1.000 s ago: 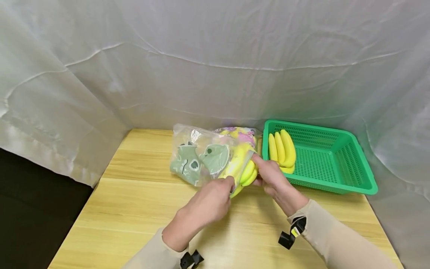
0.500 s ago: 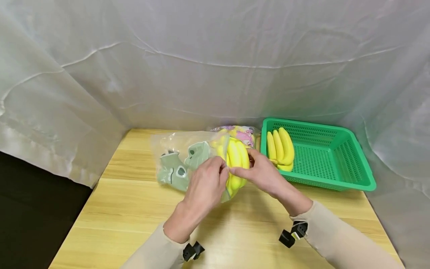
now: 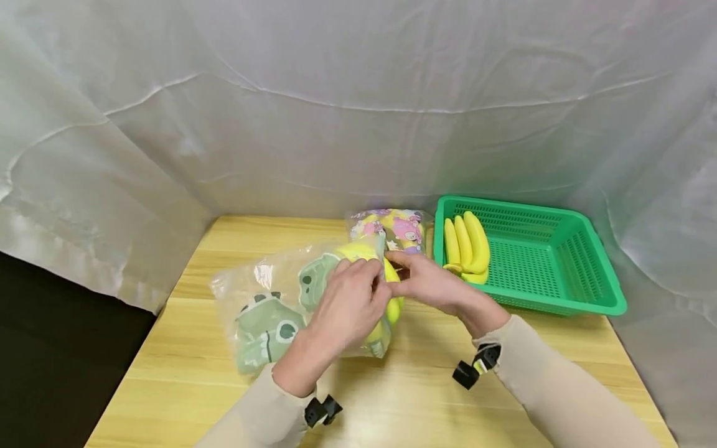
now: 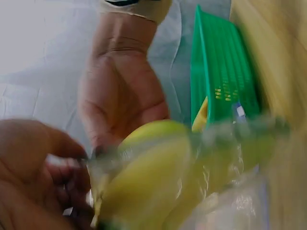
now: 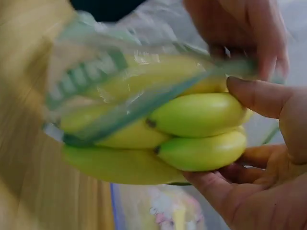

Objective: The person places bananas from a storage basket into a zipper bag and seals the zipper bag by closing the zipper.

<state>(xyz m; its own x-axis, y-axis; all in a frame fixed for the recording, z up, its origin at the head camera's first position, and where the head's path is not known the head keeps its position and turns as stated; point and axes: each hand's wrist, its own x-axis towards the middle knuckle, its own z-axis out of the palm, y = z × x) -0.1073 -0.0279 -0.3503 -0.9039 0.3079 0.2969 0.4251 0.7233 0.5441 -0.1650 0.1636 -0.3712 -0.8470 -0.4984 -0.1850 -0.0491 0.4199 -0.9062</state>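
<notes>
A clear plastic bag (image 3: 228,289) printed with green dinosaur faces lies slanted above the wooden table. A bunch of yellow bananas (image 5: 201,115) is partly inside it, some ends sticking out past the green-edged mouth. My left hand (image 3: 350,302) pinches the bag's mouth edge; its fingertips are partly hidden in the head view. My right hand (image 3: 434,283) holds the protruding bananas, thumb on one side and fingers on the other, as the right wrist view shows. In the left wrist view the bag and bananas (image 4: 148,172) are blurred.
A green plastic basket (image 3: 538,208) stands at the back right, with another bunch of bananas (image 3: 475,249) at its left end. Left of it lies a pink and yellow patterned bag (image 3: 406,227). A grey curtain (image 3: 336,149) hangs behind the table (image 3: 185,348).
The bag has shifted left and toward me with the bananas. Less of the bananas shows beyond its mouth in the head view. My hands have come closer together at the opening.
</notes>
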